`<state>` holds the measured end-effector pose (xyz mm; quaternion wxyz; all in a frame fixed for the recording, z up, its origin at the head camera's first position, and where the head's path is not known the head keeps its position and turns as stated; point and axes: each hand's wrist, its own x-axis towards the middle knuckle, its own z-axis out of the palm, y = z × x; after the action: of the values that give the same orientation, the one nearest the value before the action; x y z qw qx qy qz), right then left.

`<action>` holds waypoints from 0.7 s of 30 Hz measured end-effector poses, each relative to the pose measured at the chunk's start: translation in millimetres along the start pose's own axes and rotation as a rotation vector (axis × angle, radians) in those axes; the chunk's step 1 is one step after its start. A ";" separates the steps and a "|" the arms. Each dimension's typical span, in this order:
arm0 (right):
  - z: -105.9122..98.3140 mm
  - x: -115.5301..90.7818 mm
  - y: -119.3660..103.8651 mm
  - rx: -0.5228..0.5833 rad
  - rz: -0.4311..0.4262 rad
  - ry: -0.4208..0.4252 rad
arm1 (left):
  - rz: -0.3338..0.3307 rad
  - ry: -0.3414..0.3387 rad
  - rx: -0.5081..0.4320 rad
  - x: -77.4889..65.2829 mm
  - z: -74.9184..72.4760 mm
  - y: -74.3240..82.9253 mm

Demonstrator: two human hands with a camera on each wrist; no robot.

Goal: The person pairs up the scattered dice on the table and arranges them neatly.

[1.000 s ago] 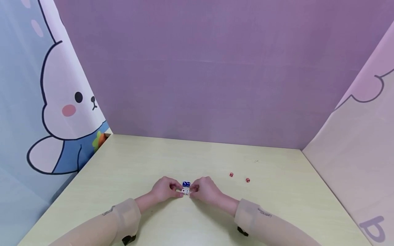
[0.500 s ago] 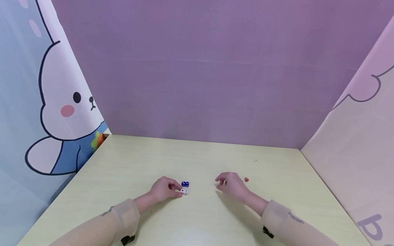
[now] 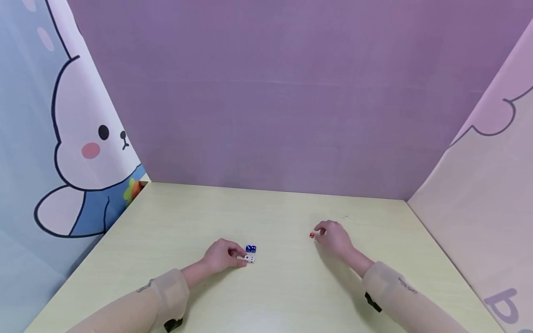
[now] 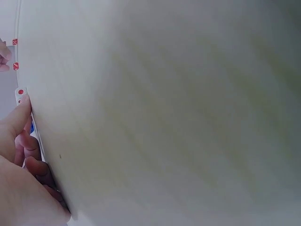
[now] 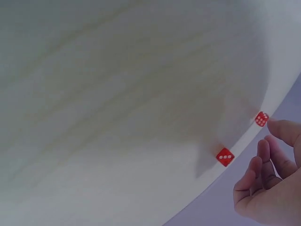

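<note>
Two white dice (image 3: 251,259) stand side by side near the middle of the table, with two blue dice (image 3: 251,249) just beyond them in the head view. My left hand (image 3: 222,255) pinches the left white die between thumb and index finger. In the left wrist view the thumb (image 4: 19,115) lies against that white die (image 4: 20,92), which shows red pips. Farther right, my right hand (image 3: 335,238) has parted fingers, its tips right beside a red die (image 3: 312,235). The right wrist view shows two red dice, one by the thumb (image 5: 261,118), another die (image 5: 225,157) apart from the hand.
The pale wooden table (image 3: 187,208) meets a purple cloth (image 3: 266,115) at its back edge. Printed curtains hang on both sides, with a rabbit figure (image 3: 87,134) on the left one. A small dark mark (image 3: 345,216) lies beyond my right hand.
My right hand has left the blue and white dice and moved right and away from me to a red die, covering the other in the head view. My left hand stays in place.
</note>
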<state>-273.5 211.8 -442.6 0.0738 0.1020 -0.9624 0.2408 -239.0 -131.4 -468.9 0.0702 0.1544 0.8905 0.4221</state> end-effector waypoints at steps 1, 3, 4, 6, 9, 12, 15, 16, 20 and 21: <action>0.2 1.5 1.6 0.003 0.001 0.000 | 0.000 0.001 0.001 0.0 0.0 0.2; 0.8 4.1 4.3 -0.001 0.000 0.002 | -0.002 0.001 0.003 0.1 0.0 0.6; 1.0 5.2 5.3 -0.008 -0.005 0.001 | -0.005 0.001 0.003 0.2 0.0 0.8; 1.7 6.9 6.6 -0.026 -0.013 -0.002 | -0.011 0.000 0.004 0.4 0.1 0.8; 2.9 8.8 7.7 -0.046 -0.024 -0.011 | -0.022 -0.002 0.000 0.4 0.3 1.2; 3.8 10.5 8.1 -0.049 -0.024 -0.019 | -0.023 -0.002 0.003 0.5 0.5 1.3; 4.9 12.3 8.2 -0.054 -0.018 -0.030 | -0.017 0.001 0.009 0.6 0.6 1.3; 5.5 12.9 8.5 -0.058 -0.019 -0.033 | -0.015 0.002 0.010 0.7 0.7 1.1; 8.2 16.0 8.6 -0.055 -0.029 -0.044 | -0.013 0.003 0.011 0.9 0.8 0.1; 9.0 16.9 8.3 -0.050 -0.035 -0.045 | -0.013 0.002 0.011 1.0 0.8 -0.2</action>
<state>-292.5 212.0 -451.0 0.0587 0.1225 -0.9676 0.2130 -239.8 -130.6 -469.6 0.0710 0.1485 0.8939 0.4169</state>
